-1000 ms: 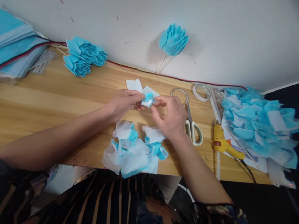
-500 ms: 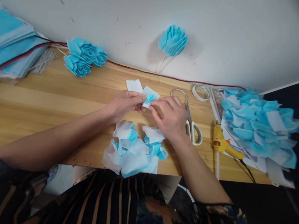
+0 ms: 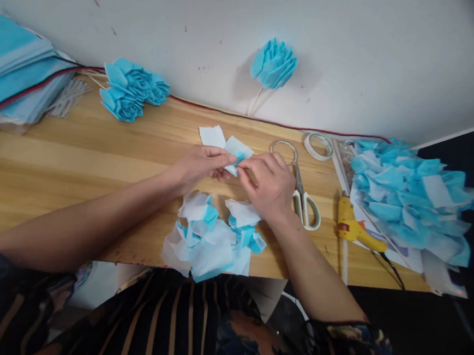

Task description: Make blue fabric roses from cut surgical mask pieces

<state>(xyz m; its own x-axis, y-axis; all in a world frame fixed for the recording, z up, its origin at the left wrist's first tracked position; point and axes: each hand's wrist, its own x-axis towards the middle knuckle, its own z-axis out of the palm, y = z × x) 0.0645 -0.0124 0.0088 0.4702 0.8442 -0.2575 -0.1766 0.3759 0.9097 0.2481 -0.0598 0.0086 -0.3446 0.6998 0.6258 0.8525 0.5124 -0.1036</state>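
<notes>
Where the piece (image 3: 239, 157) looked wider a second ago, it now shows as a narrow blue fold, so it seems gathered tighter. It sits over the table's (image 3: 68, 186) middle, beyond the near scraps (image 3: 213, 247), pinched by nearly closed fingers of left hand (image 3: 203, 165) and right hand (image 3: 269, 186). I can read no writing.
</notes>
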